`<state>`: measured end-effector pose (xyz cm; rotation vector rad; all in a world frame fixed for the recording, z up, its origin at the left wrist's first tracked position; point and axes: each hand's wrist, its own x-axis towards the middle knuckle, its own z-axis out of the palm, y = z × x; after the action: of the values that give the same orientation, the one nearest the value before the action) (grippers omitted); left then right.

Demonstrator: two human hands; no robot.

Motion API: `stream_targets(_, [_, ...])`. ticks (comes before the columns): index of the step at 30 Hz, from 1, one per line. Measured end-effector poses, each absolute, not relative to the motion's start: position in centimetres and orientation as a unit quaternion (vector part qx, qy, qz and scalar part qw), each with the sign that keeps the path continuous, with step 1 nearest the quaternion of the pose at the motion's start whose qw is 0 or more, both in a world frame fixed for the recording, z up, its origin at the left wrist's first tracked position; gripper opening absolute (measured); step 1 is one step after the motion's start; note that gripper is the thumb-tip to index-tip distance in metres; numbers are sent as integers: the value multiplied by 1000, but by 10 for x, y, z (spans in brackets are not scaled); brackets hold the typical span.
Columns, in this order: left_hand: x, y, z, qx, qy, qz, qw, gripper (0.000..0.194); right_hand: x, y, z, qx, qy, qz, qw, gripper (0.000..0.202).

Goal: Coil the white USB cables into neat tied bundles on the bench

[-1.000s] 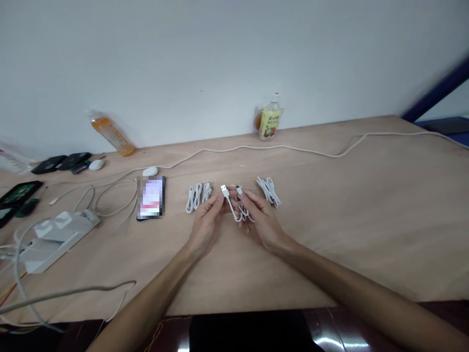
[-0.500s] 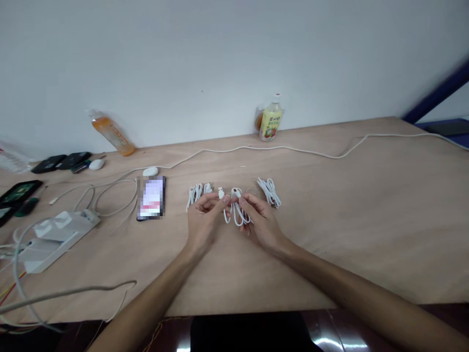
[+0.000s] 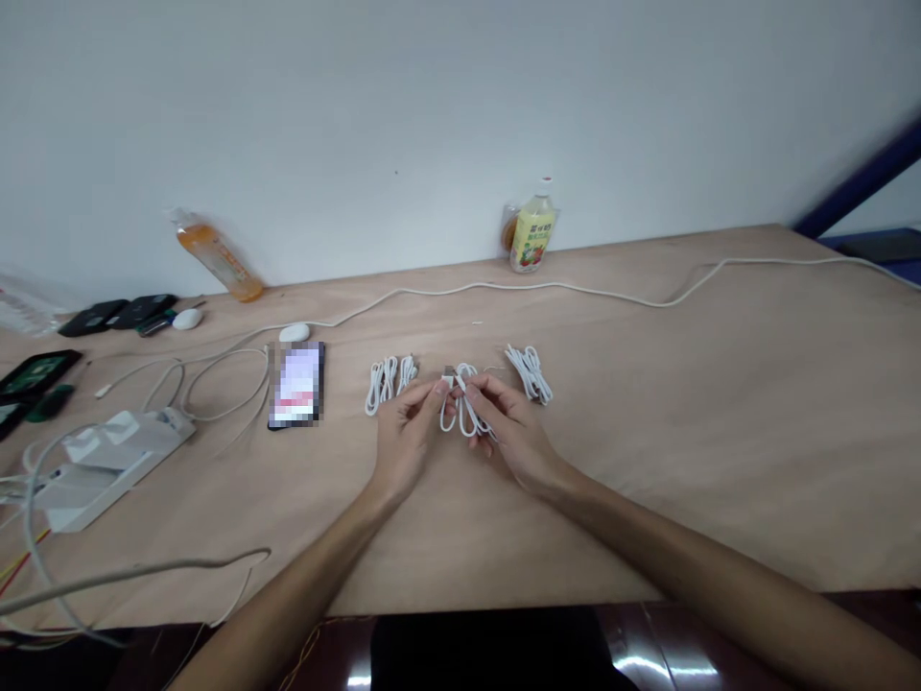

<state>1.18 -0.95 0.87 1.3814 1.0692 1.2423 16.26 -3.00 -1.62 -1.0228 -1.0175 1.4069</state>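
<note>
Between my two hands is a white USB cable (image 3: 468, 420), gathered into loops. My left hand (image 3: 412, 422) pinches the cable near its USB plug, which points away from me. Closed round the looped part, my right hand (image 3: 509, 417) grips it from the right, its lower fingers behind the loops. Just beyond my left hand lie bundled white cables (image 3: 384, 382) on the wooden table (image 3: 648, 413). Another bundled white cable (image 3: 531, 374) rests just past my right hand.
A phone (image 3: 297, 384) lies left of the bundles, near a white power strip (image 3: 119, 470) with tangled cords. An orange bottle (image 3: 222, 259) leans against the wall; a yellow-labelled bottle (image 3: 533, 230) stands at the back. A long white cord (image 3: 576, 288) crosses the table.
My left hand has moved slightly right, bringing the USB plug closer to the loops in my right hand. The right hand keeps its grip with little movement.
</note>
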Motion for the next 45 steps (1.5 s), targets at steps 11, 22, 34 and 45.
stream_targets(11, [14,-6,2,452,409,506,610,39,164,-30,-11,-473,-387,569,550,47])
stream_targets(22, [14,-7,0,458,403,497,618,45,163,-32,-9,-493,-405,536,553,45])
stream_targets(34, [15,-8,0,439,387,492,645,40,162,-33,-8,-503,-409,511,564,44])
stream_targets(45, [16,-9,5,433,384,488,653,41,162,-33,-6,-515,-399,513,558,43])
